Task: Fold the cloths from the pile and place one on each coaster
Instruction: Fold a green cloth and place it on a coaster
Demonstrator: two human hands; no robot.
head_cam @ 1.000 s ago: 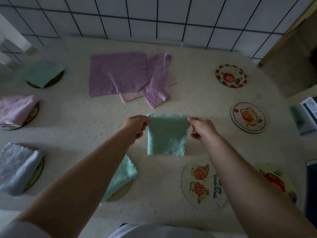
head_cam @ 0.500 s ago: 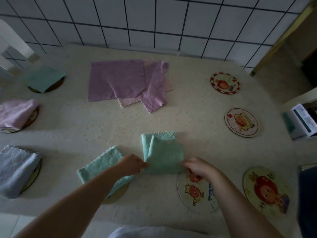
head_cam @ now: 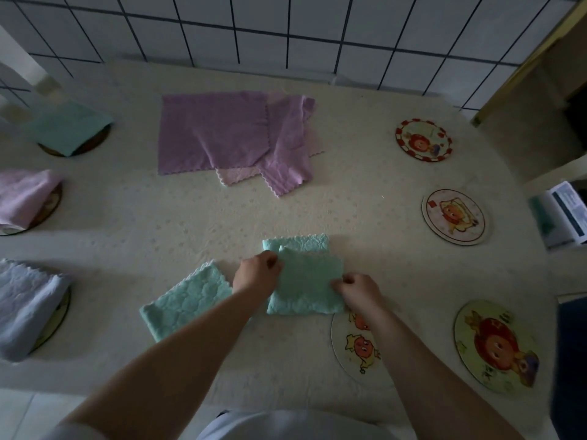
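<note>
A mint green cloth (head_cam: 305,277) lies folded on the table in front of me. My left hand (head_cam: 257,274) pinches its left edge and my right hand (head_cam: 360,292) pinches its right edge. Its near right corner touches a bare cartoon coaster (head_cam: 357,347), partly hidden by my right forearm. A pile of purple and pink cloths (head_cam: 235,138) lies flat at the back. Bare coasters sit on the right: a red-rimmed coaster (head_cam: 423,139), a pale coaster (head_cam: 454,216), and a yellow coaster (head_cam: 497,346).
Folded cloths rest on coasters along the left: a green cloth (head_cam: 68,127), a pink cloth (head_cam: 23,195), a pale blue cloth (head_cam: 27,304) and a mint cloth (head_cam: 187,301) by my left forearm. A tiled wall (head_cam: 286,33) backs the table. A box (head_cam: 563,214) sits at right.
The green cloth hung in the air between both hands a second ago. It has come down onto the table nearer me, folded over, and both hands now grip its side edges.
</note>
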